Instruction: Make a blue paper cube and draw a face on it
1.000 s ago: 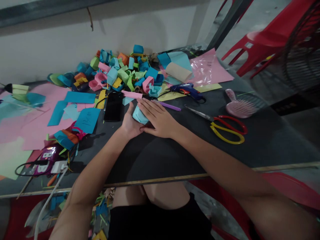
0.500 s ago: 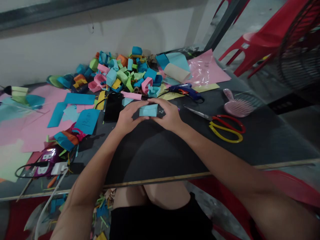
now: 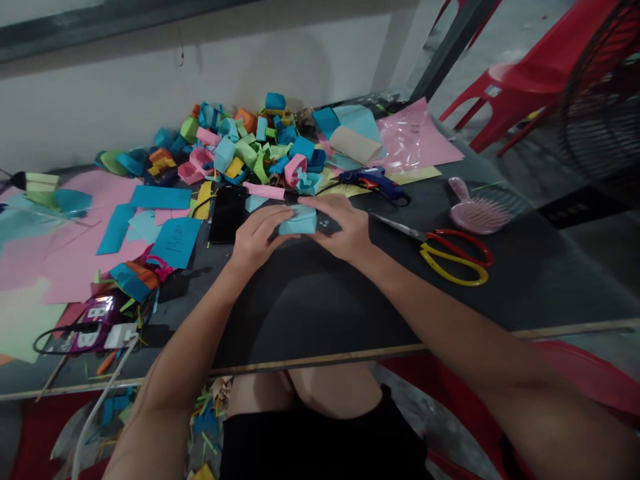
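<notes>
A small piece of folded light blue paper [image 3: 299,222] is held between my two hands over the dark tabletop. My left hand [image 3: 259,235] grips its left side, fingers along the top and thumb underneath. On the other side, my right hand [image 3: 347,227] has its fingers at the paper's upper right edge and its thumb near the lower right corner. A black phone [image 3: 227,215] lies just left of my left hand. Behind the hands is a pink paper strip [image 3: 265,191].
A heap of folded coloured paper pieces [image 3: 245,150] lies along the wall. To the right are a blue glue gun [image 3: 377,183], scissors [image 3: 453,257] and a pink hairbrush [image 3: 475,213]. Paper sheets [image 3: 75,247] and a purple device [image 3: 95,323] occupy the left side.
My left hand's fingers have moved across onto the top of the blue paper and curled more. The paper's upper edge now looks slanted; both hands stay in the same area.
</notes>
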A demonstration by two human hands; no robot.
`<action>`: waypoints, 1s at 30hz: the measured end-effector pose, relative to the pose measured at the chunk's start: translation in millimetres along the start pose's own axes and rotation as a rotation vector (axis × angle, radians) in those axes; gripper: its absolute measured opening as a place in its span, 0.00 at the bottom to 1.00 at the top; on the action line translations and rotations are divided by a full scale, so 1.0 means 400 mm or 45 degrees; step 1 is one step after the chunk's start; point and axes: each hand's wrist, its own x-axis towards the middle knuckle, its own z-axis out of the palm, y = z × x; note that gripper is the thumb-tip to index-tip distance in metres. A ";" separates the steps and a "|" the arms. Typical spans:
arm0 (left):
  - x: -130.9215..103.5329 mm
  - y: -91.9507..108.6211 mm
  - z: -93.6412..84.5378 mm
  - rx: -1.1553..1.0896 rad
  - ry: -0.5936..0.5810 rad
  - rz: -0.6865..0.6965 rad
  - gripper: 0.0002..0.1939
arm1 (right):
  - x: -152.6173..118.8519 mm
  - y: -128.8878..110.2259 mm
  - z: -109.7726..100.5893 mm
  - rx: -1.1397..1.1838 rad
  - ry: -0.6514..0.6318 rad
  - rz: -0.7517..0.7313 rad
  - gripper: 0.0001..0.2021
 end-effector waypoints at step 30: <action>-0.010 -0.012 0.005 -0.196 -0.074 -0.161 0.15 | -0.009 0.044 0.002 -0.189 0.012 -0.007 0.12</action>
